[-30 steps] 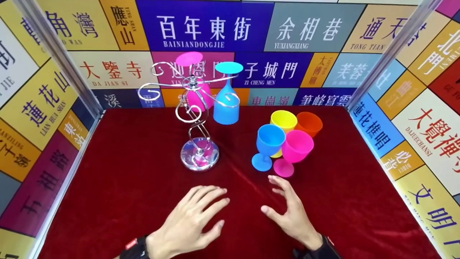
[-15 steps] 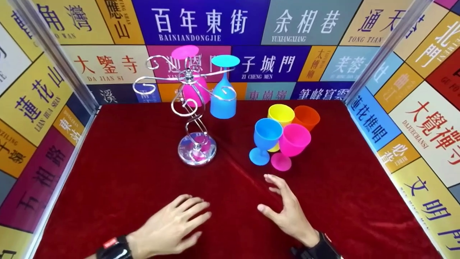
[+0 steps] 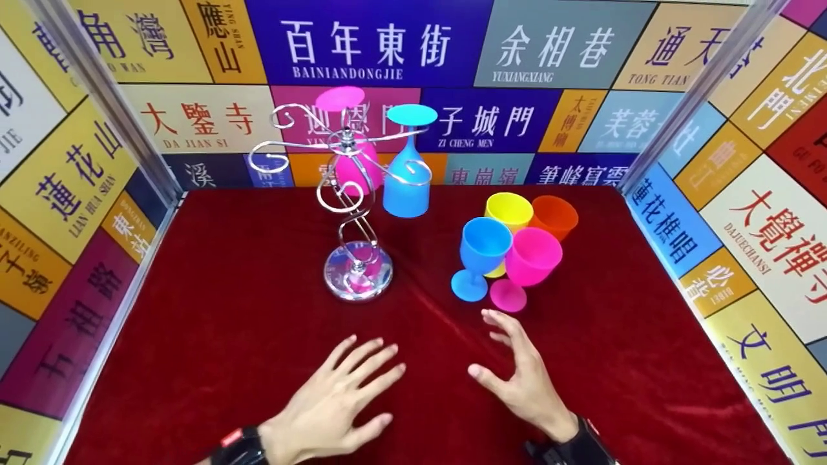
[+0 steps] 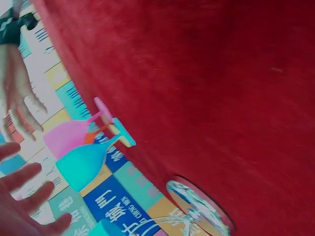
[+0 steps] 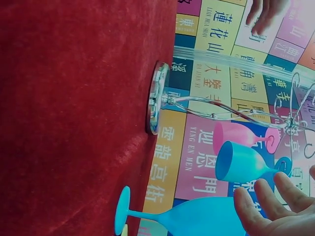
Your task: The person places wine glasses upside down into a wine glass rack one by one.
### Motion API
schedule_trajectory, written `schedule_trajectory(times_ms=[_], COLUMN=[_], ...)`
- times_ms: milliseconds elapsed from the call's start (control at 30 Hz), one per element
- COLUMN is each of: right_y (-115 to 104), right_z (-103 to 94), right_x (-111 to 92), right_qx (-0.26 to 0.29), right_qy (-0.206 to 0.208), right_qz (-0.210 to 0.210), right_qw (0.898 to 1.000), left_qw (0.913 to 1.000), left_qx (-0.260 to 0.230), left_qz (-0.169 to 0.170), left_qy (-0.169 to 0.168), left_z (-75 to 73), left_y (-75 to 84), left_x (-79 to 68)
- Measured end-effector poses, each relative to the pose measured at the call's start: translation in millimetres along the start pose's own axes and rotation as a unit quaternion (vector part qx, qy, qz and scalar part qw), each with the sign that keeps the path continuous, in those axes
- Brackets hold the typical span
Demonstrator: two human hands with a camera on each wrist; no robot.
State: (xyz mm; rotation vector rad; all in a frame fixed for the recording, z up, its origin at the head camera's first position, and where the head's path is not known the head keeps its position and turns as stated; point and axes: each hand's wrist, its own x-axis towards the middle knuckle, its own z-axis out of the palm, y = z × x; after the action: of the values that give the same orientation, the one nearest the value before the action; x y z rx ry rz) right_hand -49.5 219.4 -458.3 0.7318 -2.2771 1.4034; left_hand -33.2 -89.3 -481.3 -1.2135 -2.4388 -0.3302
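Observation:
My left hand hovers over the cloth with its fingers spread, holding nothing. My right hand is also free, fingers loosely bent, just in front of the upright goblets. Those are a blue goblet, a pink goblet, a yellow goblet and an orange goblet, standing close together. Left of them stands a silver metal glass rack with curled arms. A pink goblet and a blue goblet hang upside down from it. In the right wrist view, fingers appear near the blue goblet.
Dark red cloth covers the table. Printed panels wall the back and both sides, with metal posts at the rear corners.
My left hand drew back to the lower left, then came forward again, its fingers now more spread. The right hand has barely moved. The view tilted slightly; goblets and rack stand as before.

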Motion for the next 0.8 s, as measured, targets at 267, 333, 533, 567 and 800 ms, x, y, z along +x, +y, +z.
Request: schedule_trajectory(times_ms=[267,333,533,567,800], right_y=[4,5,8,9,14], right_z=[-0.2,-0.9,-4.1,-5.1,-17.3], right_x=[4,5,10,12,27], right_qx=[-0.002,-0.005,-0.009,-0.009,-0.026], right_qy=[0.007,0.007,0.013,0.016,0.036], right_qz=[-0.015,-0.013,-0.009,-0.011,-0.037], right_qw=[1.000,1.000,1.000,1.000,0.998], left_qw=[0.9978,0.9972,0.9953,0.9948,0.9909], left_qx=[-0.011,-0.017,-0.030,-0.032,-0.033], left_qz=[-0.052,-0.056,-0.081,-0.087,-0.124], left_qy=[0.039,0.046,0.043,0.044,0.039], left_z=[11.8,14.9,23.4,24.8,33.6], left_y=[-0.8,-0.8,-2.7,-3.9,-13.9], left_x=[23.9,30.7,49.8,52.5,65.2])
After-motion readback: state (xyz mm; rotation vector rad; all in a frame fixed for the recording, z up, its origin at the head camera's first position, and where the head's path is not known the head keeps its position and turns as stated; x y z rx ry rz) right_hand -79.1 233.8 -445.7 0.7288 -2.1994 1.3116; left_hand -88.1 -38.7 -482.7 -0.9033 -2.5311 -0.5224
